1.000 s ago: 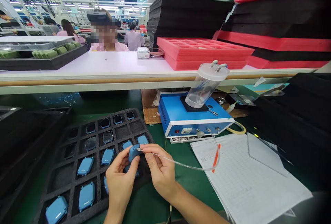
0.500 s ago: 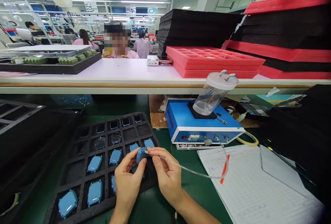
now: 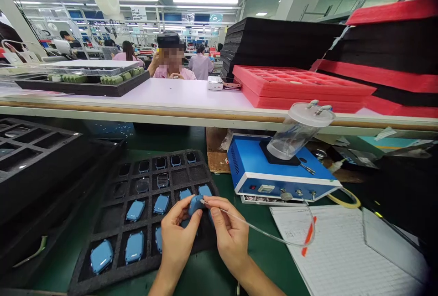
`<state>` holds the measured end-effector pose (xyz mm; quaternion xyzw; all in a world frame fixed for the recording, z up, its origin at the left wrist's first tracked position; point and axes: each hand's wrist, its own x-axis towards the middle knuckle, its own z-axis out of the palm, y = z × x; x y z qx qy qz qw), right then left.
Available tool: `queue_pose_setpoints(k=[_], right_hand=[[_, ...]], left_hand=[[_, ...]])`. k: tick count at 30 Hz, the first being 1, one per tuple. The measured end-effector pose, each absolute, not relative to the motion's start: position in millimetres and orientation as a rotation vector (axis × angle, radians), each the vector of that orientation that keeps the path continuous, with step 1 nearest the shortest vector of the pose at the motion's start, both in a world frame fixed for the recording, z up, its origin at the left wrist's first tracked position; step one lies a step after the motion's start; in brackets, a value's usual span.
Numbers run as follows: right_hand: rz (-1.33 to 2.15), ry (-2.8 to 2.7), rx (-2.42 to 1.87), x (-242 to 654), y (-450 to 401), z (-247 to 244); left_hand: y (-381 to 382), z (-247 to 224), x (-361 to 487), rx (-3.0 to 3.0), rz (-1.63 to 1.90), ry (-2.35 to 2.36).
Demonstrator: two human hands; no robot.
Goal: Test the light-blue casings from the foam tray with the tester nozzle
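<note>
Head view: left hand [image 3: 178, 236] has thumb and fingers closed around small blue rounded plastic casing [image 3: 194, 205], raised over right part of black foam compartment tray [image 3: 108, 219]. Right hand [image 3: 233, 236] pinches narrow, thumb and fingertips on the end of thin clear flexible tube [image 3: 265, 233], tip up against the casing's side; exact contact too small to tell. Tube loops right, then up to front of blue box-shaped machine with white trim [image 3: 248, 189]. Clear plastic cylinder with lid [image 3: 290, 136] stands on top. More blue casings [image 3: 134, 246] in tray compartments. White printed paper sheets [image 3: 321, 264] right of the hands.
</note>
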<state>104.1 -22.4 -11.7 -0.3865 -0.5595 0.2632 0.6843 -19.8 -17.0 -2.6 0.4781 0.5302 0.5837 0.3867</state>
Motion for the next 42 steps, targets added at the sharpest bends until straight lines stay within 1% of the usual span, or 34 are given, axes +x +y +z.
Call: queue_pose_setpoints(k=[20, 42], right_hand=[[0.547, -1.277, -0.89, 103.6, -22.5, -12.1], [0.596, -1.236, -0.857, 103.0, -17.7, -11.5]], left_hand=[[-17.7, -3.8, -19.9, 1.201, 1.485, 1.318], [-12.3, -8.0, -20.6, 1.154, 1.503, 1.366]])
